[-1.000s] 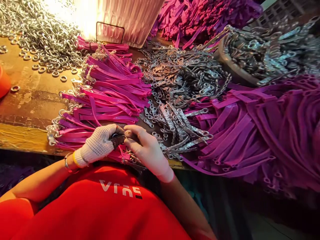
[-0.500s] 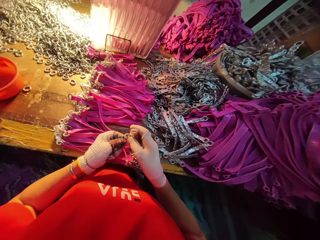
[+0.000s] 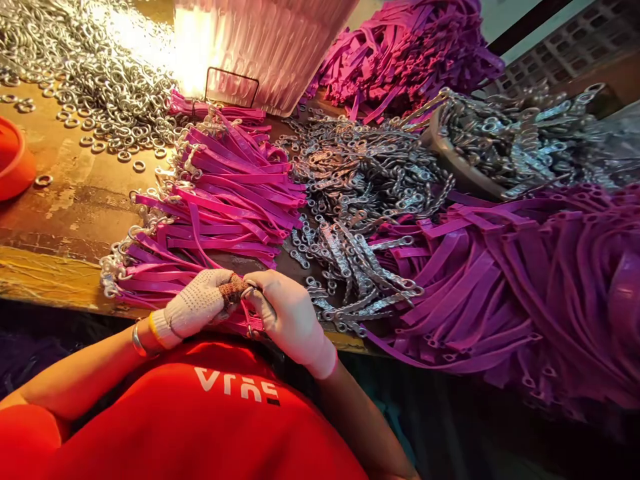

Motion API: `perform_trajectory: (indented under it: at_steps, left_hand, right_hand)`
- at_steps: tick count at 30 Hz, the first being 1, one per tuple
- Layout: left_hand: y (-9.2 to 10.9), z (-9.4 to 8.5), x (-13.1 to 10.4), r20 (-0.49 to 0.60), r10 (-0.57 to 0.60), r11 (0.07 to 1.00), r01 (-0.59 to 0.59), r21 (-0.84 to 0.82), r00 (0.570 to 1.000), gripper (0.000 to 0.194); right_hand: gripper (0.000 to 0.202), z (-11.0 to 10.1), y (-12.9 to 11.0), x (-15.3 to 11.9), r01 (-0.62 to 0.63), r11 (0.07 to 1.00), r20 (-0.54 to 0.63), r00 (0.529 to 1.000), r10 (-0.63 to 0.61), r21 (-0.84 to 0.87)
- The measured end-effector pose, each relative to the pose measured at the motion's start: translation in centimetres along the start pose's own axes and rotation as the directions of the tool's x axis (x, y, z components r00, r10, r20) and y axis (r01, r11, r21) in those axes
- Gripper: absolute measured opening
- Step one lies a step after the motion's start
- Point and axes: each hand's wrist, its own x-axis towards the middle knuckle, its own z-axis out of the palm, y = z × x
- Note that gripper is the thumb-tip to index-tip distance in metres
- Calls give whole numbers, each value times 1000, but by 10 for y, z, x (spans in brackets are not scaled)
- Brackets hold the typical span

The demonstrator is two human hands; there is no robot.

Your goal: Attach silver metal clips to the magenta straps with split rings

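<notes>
1. Small metal ring (image 3: 249, 289), up between the hands by the table (image 3: 50, 273) edge, half hidden by fingers.
2. Left hand (image 3: 197, 307) and right hand (image 3: 293, 317) meet, fingertips apparently clamped on it from either side.
3. I'd guess it's light, stiff, slick: pinch its rim. The pink strap (image 3: 245, 312) below looks soft, bendy.

Warm, glaring light (image 3: 193, 60) flooded the far left of a worn wooden table (image 3: 85, 213), its front edge (image 3: 45, 277) streaked yellow. A grey lattice panel (image 3: 560, 59) and a dark bar (image 3: 530, 25) showed beyond, at right; deep shadow filled the space below the table.
</notes>
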Motion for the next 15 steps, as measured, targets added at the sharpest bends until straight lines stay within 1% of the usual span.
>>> perform_trajectory:
  at_steps: [2, 4, 6, 7, 8, 9, 10, 11, 13, 14, 15]
  left_hand:
    - [3, -2, -1, -22, 24, 999, -23, 31, 999, 49]
    - [8, -4, -2, -27, 110, 988, -107, 113, 994, 43]
    - [12, -6, 0, -2, 220, 946, -213, 246, 975, 37]
    - [15, -7, 1, 18, 252, 923, -246, 295, 968, 35]
    - [17, -7, 2, 35, 255, 918, -253, 306, 966, 34]
    - [19, -6, 3, 44, 230, 935, -233, 268, 972, 34]
    - [21, -4, 4, 44, 190, 962, -195, 191, 981, 35]
    - [22, -3, 6, 42, 144, 985, -147, 90, 989, 35]
    - [25, 0, 10, 22, 64, 993, -61, -100, 998, 34]
    - [26, 1, 12, 7, 39, 987, -37, -153, 999, 31]
    - [28, 1, 16, -5, 28, 985, -28, -170, 1000, 29]
  right_hand:
    - [25, -4, 1, -2, -44, 994, 19, 999, 46, -100]
    - [27, -11, 4, -2, -78, 988, 78, 993, 88, -131]
    - [26, -15, 7, -1, -91, 992, 137, 985, 102, -83]
    - [26, -16, 8, -1, -90, 995, 149, 984, 94, -36]
    - [25, -15, 8, -1, -85, 996, 137, 987, 83, 10]
    - [24, -13, 8, -1, -77, 996, 97, 993, 72, 42]
    - [24, -9, 7, -1, -68, 997, 35, 997, 66, 45]
    - [24, -5, 5, -2, -66, 997, -40, 997, 67, 26]
    - [25, 4, 1, -4, -100, 995, -164, 982, 98, -5]
    - [25, 7, 0, -5, -145, 989, -186, 972, 144, 10]
    - [24, 8, -1, -6, -201, 978, -172, 963, 206, 49]
